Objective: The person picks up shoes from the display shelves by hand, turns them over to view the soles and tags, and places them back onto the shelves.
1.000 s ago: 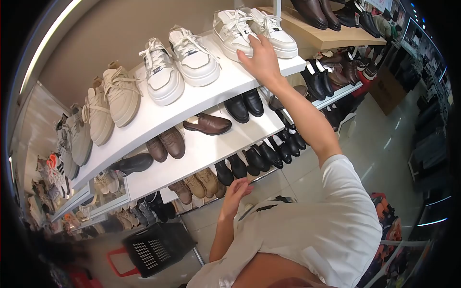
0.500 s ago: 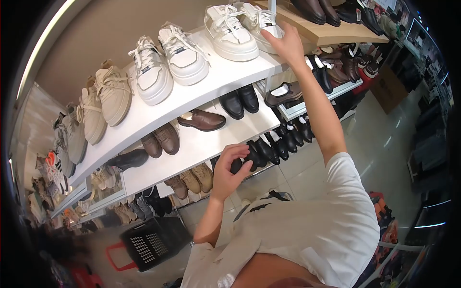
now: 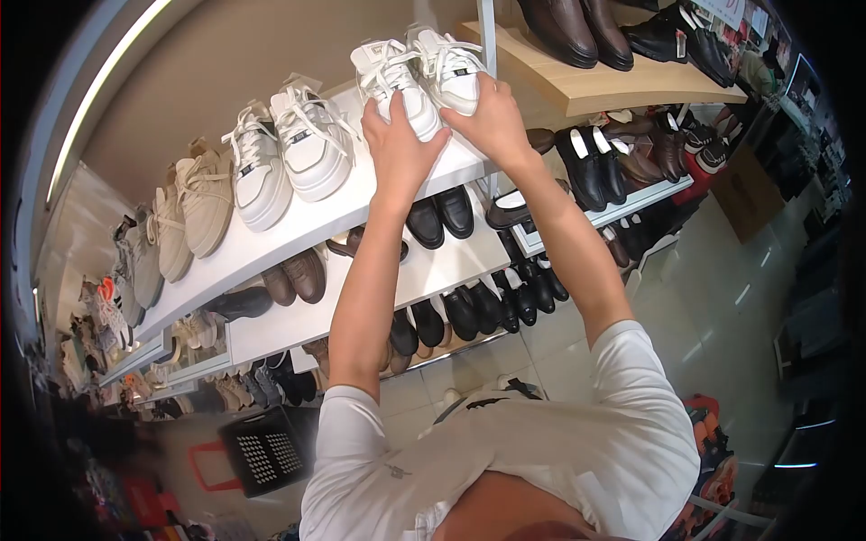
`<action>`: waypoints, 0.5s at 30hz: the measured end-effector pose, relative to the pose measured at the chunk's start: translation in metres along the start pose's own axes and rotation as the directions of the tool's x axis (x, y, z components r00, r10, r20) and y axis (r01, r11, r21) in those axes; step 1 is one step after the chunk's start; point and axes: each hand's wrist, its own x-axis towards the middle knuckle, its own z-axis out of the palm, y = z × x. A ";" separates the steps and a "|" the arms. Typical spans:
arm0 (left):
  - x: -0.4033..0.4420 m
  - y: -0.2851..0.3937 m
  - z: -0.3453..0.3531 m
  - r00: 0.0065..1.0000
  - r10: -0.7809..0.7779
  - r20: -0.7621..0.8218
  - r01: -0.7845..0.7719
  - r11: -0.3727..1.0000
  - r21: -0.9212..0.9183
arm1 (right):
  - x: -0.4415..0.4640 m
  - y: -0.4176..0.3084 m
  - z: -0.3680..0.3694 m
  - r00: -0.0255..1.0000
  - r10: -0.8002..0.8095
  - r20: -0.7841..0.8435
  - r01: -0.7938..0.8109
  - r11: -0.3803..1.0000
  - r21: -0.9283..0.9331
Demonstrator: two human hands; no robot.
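Note:
A pair of white lace-up sneakers stands side by side near the right end of the white top shelf (image 3: 361,203). My left hand (image 3: 401,153) is wrapped round the toe of the left sneaker (image 3: 388,72), thumb on its right side. Round the toe of the right sneaker (image 3: 448,61) my right hand (image 3: 490,124) is closed, its thumb pointing in between the two shoes. My hands hide part of both toes. Just to the left on the same shelf are another white sneaker pair (image 3: 311,149) and some beige sneakers (image 3: 203,207).
A metal post (image 3: 488,45) rises beside the right sneaker, and a wooden shelf (image 3: 595,90) with brown and black shoes juts out beyond it. Lower shelves carry black leather shoes (image 3: 440,216). On the floor at lower left is a black shopping basket (image 3: 266,451) with a red handle.
My left hand has come up from in front of the lower shelf to the left sneaker. My right hand has stayed at the right sneaker. The view has shifted slightly.

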 end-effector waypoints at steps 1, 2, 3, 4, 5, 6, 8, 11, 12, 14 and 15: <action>0.002 0.003 0.001 0.999 -0.032 -0.038 0.031 0.999 -0.006 | 0.003 -0.002 -0.001 0.999 0.025 0.027 -0.025 1.000 0.001; 0.003 0.006 0.001 0.997 -0.072 -0.004 0.072 0.997 0.026 | 0.006 -0.002 -0.002 0.999 0.026 0.031 -0.026 1.000 0.004; 0.004 0.007 0.003 0.996 -0.084 0.002 0.084 0.996 0.033 | 0.007 0.000 -0.002 0.997 0.039 0.062 -0.039 0.999 0.002; 0.005 0.006 0.003 0.994 -0.112 0.008 0.112 0.993 0.024 | 0.007 0.001 -0.002 0.994 0.053 0.094 -0.054 0.999 0.003; 0.006 0.004 0.003 0.990 -0.139 0.013 0.139 0.990 0.018 | 0.006 0.002 -0.002 0.992 0.058 0.108 -0.060 0.998 0.011; 0.004 0.002 0.003 0.993 -0.122 -0.010 0.122 0.992 0.024 | 0.004 0.003 -0.003 0.993 0.062 0.098 -0.066 0.997 0.033; -0.002 0.000 0.005 0.991 -0.115 -0.067 0.117 0.993 0.027 | 0.004 0.002 -0.003 0.993 0.048 0.103 -0.055 0.996 0.065; -0.004 -0.003 0.006 0.990 -0.060 -0.127 0.067 0.996 0.058 | 0.002 0.002 -0.001 0.996 0.059 0.073 -0.065 0.994 0.086; -0.004 -0.002 0.007 0.992 -0.016 -0.125 0.026 0.997 0.075 | 0.001 0.002 0.000 0.996 0.067 0.060 -0.069 0.997 0.033; -0.005 0.002 0.006 0.994 -0.035 -0.104 0.045 0.995 0.094 | 0.001 0.003 0.002 0.996 0.068 0.055 -0.068 0.998 -0.015; -0.005 0.003 0.006 0.995 -0.047 -0.084 0.056 0.993 0.101 | 0.001 0.004 0.004 0.998 0.051 0.027 -0.050 0.998 -0.036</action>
